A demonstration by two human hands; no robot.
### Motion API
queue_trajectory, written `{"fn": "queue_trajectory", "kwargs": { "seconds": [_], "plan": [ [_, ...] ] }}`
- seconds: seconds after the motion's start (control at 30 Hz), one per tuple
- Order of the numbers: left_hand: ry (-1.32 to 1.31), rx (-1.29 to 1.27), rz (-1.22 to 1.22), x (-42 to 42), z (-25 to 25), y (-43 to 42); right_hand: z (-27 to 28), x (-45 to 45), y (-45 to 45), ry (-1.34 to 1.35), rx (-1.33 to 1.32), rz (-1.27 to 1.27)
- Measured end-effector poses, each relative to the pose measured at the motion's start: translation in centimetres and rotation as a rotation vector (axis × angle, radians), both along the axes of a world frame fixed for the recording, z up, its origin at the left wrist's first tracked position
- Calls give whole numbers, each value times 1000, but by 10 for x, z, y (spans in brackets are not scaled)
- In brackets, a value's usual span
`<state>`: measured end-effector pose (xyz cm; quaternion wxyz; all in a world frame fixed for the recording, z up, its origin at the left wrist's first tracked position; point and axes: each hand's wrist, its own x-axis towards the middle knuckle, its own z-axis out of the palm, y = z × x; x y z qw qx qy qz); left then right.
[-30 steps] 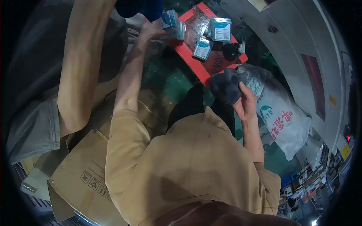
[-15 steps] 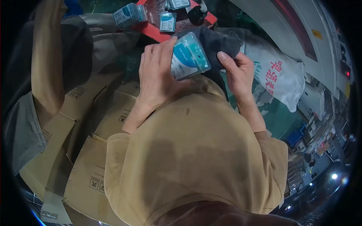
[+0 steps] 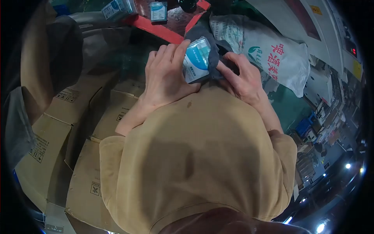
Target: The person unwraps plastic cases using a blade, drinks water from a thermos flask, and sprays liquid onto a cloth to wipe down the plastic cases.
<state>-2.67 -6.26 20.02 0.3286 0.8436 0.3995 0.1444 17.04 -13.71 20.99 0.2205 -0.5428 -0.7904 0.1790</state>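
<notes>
My left hand (image 3: 167, 74) is closed round the left side of a clear plastic box (image 3: 196, 62) with a blue and white label, in front of my chest. A dark grey cloth (image 3: 213, 56) lies against the right side of the box and partly covers it. My right hand (image 3: 243, 76) pinches this cloth, fingers bent and thumb towards the box; some fingertips are hidden in the folds. Beyond them, a similar labelled box (image 3: 158, 12) stands on a red-edged surface (image 3: 156, 31), and another clear box (image 3: 117, 9) is at its left edge.
A white sack (image 3: 269, 54) with red characters lies to the right, beside a pale machine (image 3: 284, 19). Cardboard boxes (image 3: 83, 175) fill the lower left. Another person's arm (image 3: 37, 58) is at the far left. A dark round object (image 3: 188, 4) sits at the top.
My right hand has moved left and brought the cloth against the right side of the box. The box is more upright, and its right part is now covered. The view has shifted slightly.
</notes>
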Motion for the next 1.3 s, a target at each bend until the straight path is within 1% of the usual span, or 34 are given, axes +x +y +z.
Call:
{"fn": "queue_trajectory", "kwargs": {
  "seconds": [0.07, 0.17, 0.27, 0.5, 0.57, 0.67, 0.77, 0.9, 0.97, 1.03, 1.07, 1.17, 1.2, 1.3],
  "plan": [
    [-16, -8, -23, 1, -2, -2, -1, -4, -3, -58, 57, -19],
    [8, -36, -61, 3, -2, -3, -2, -2, 2, -49, 32, 4],
    [48, -66, -60, 3, -4, -7, -7, 7, -19, -90, 32, 56],
    [74, -65, -113, 8, -7, -10, -11, 5, -3, -34, 99, 14],
    [76, -93, -115, 7, -8, -10, -7, 8, -16, -100, 42, 52],
    [63, -65, -118, 9, -8, -12, -8, 14, -27, -92, 64, 67],
    [87, -78, -122, 12, -6, -11, -3, 11, -11, -108, -14, 63],
    [72, -98, -114, 10, -13, -11, -2, 16, -16, -101, -35, 79],
    [37, -95, -103, 10, -13, -12, 1, 31, -29, 6, -78, 104],
    [6, -100, -46, 11, -6, -9, 2, 41, -35, 65, -165, -57],
    [6, -98, -47, 11, -7, -9, 0, 41, -34, 111, -135, -147],
    [-8, -106, -48, 10, -9, -8, -4, 31, -23, 141, -53, -214],
    [3, -123, -59, 11, -7, -8, -4, 23, -18, 143, -52, -214],
    [55, -131, -94, 14, -7, -5, -3, 6, -6, 140, -108, -91]
  ]
}}
